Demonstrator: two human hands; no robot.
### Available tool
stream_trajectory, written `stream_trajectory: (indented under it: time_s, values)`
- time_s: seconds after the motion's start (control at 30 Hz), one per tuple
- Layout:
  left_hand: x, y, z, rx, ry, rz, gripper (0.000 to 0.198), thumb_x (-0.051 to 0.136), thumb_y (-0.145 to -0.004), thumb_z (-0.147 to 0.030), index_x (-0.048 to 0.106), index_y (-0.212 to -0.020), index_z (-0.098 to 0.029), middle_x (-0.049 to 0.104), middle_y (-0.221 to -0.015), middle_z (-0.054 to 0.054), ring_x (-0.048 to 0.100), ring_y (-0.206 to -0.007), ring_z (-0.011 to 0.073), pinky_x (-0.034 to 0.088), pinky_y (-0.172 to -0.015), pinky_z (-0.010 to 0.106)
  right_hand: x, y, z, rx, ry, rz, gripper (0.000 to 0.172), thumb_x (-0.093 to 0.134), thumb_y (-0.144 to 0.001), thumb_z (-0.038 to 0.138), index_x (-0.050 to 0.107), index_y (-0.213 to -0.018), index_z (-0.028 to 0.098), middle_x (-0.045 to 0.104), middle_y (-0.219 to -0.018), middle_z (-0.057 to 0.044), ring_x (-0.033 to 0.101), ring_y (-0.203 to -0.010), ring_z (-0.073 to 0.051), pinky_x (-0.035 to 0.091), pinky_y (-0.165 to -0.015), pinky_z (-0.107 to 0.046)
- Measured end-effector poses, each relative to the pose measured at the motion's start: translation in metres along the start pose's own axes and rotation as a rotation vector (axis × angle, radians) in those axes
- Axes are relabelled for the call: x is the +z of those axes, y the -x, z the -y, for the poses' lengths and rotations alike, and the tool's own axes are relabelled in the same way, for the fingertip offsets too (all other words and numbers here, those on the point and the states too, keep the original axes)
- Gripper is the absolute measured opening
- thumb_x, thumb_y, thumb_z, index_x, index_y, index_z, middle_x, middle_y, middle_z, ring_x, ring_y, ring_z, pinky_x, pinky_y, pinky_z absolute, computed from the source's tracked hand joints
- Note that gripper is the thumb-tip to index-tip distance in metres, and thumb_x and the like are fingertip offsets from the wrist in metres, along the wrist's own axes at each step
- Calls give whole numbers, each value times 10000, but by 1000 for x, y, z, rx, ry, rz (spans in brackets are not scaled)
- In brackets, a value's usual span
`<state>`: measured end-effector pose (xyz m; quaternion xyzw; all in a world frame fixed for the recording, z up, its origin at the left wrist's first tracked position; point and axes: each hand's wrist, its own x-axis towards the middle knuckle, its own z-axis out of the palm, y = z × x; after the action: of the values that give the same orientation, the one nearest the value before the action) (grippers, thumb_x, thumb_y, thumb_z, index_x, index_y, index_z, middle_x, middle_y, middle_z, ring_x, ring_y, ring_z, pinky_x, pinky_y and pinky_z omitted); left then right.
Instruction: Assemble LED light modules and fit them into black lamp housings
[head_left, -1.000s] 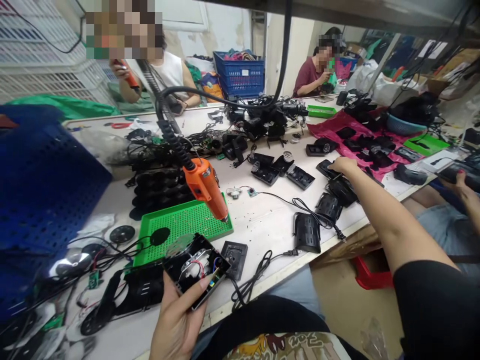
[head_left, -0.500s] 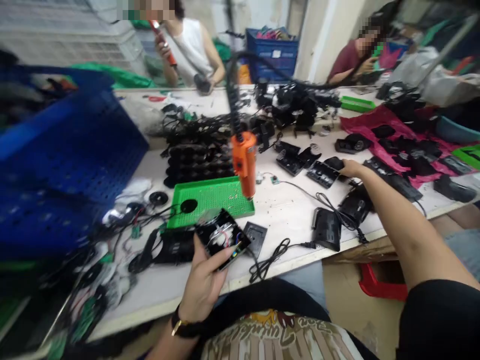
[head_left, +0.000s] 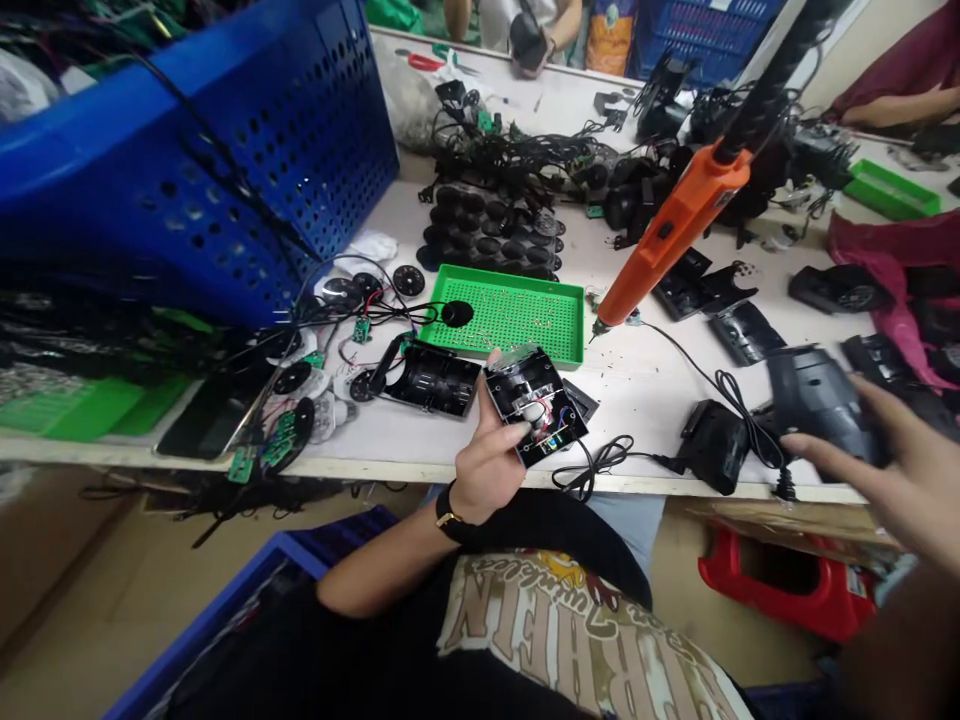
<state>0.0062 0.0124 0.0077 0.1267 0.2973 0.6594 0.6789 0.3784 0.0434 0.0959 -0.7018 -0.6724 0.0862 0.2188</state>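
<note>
Workbench [head_left: 652, 410], green tray [head_left: 510, 310] as landmark: left hand [head_left: 487, 465] just in front, clamped on an open black casing [head_left: 534, 405] of wiring; right hand [head_left: 885, 470] well right, closed round a grey housing [head_left: 814, 410]; orange screwdriver [head_left: 675, 235] hanging just right.

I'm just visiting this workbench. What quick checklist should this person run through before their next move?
1. Left hand firmly holds the open black housing: ok.
2. Wires inside that housing sit undisturbed: cannot tell, they are too small to judge.
3. Orange electric screwdriver hangs on its cord, within reach and clear of both hands: ok.
4. Right hand has a secure grip on the dark grey housing: cannot tell, the fingers are against it but the grip is unclear.
5. Bench beside the open housing is free of loose cable: not ok, a black cord loops there.
</note>
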Motion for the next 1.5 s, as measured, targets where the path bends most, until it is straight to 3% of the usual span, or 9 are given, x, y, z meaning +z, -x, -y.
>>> stream_trajectory:
  time_s: [0.07,0.17,0.37,0.53,0.87,1.13,1.3,1.5]
  values:
    - [2,1,4,23,66,10,880,728,-779,-391,405,-1597,-350,555,-1573,66,486,-1480,386,368,-1231,610,18,24,54,28,-36,93,782,787,-771,671,618,-1443,308,740,-1306,-151,711,-1161,-434,557,-941,-611]
    - [5,4,10,55,101,5,743,609,-893,-514,436,-1589,-317,534,-1601,62,437,-1527,369,349,-1255,577,46,41,112,-146,-184,101,876,769,-779,683,540,-1504,248,684,-1394,-157,671,-1231,-409,534,-1043,-604]
    - [5,13,18,106,124,42,724,501,-953,-645,414,-1600,-333,555,-1583,46,385,-1567,338,308,-1286,557,85,52,162,-343,-239,59,911,772,-816,626,429,-1565,236,631,-1449,-164,630,-1305,-364,521,-1088,-561]
    - [2,15,18,105,120,22,725,511,-941,-678,439,-1580,-344,561,-1576,40,378,-1569,344,309,-1284,567,91,53,169,-330,-226,30,916,770,-811,637,436,-1560,230,623,-1457,-169,623,-1305,-375,508,-1093,-585]
    - [1,10,6,42,67,-32,737,527,-930,-729,483,-1553,-338,546,-1587,58,402,-1551,366,391,-1228,584,87,45,139,-119,-222,-84,880,784,-799,633,483,-1541,268,622,-1476,-147,598,-1330,-403,451,-1128,-665]
    - [2,11,11,61,58,-63,748,521,-934,-725,433,-1581,-361,549,-1587,47,428,-1538,347,395,-1232,559,86,55,160,-212,-209,-44,901,758,-823,636,432,-1564,242,605,-1466,-165,585,-1337,-394,476,-1116,-620]
    - [4,16,20,125,57,-4,786,557,-924,-713,366,-1608,-376,548,-1580,32,418,-1546,336,383,-1253,539,97,58,181,-331,-213,43,910,747,-829,647,403,-1571,248,616,-1429,-176,614,-1296,-386,508,-1085,-613]
    - [9,23,22,117,92,62,703,555,-970,-666,389,-1589,-375,491,-1634,16,337,-1594,301,348,-1289,508,108,60,187,-399,-190,109,922,738,-836,653,368,-1586,265,615,-1409,-174,616,-1297,-388,531,-1063,-622]
